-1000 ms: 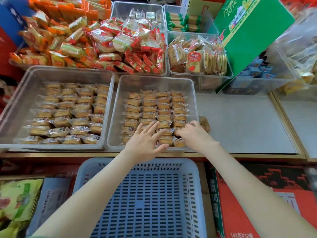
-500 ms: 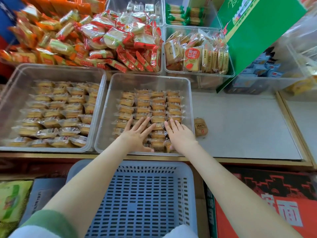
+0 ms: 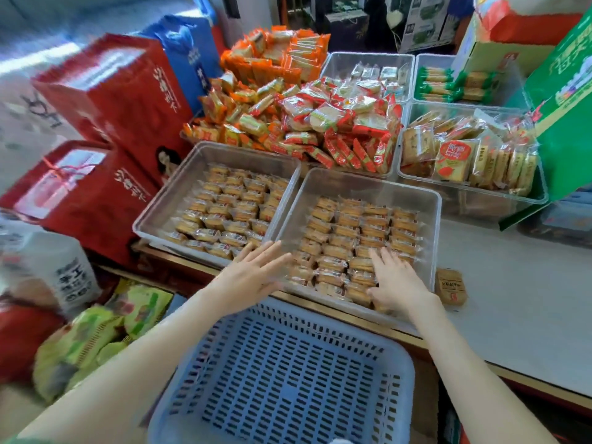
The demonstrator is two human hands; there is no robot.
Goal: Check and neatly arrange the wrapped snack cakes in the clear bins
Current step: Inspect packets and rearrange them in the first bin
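Two clear bins sit side by side on the counter. The right bin [image 3: 365,184] holds several rows of wrapped snack cakes [image 3: 349,233]; the left bin [image 3: 221,155] holds more wrapped cakes [image 3: 230,206]. My right hand [image 3: 395,283] lies flat, fingers straight, on the cakes at the near right corner of the right bin. My left hand [image 3: 253,275] is spread open at that bin's near left corner, by the wall, holding nothing. One loose wrapped cake [image 3: 450,286] lies on the counter just right of the bin.
A blue slotted basket [image 3: 288,373] stands below the counter edge, between my arms. Behind the bins are piles of orange and red snack packs [image 3: 304,123], a clear bin of larger packs [image 3: 471,155] and a green carton [image 3: 567,100]. Red gift boxes [image 3: 105,100] stand at left.
The view has swung left and up. My left hand has shifted from the cakes to the right bin's near left corner. My right hand stays flat on the near right cakes.
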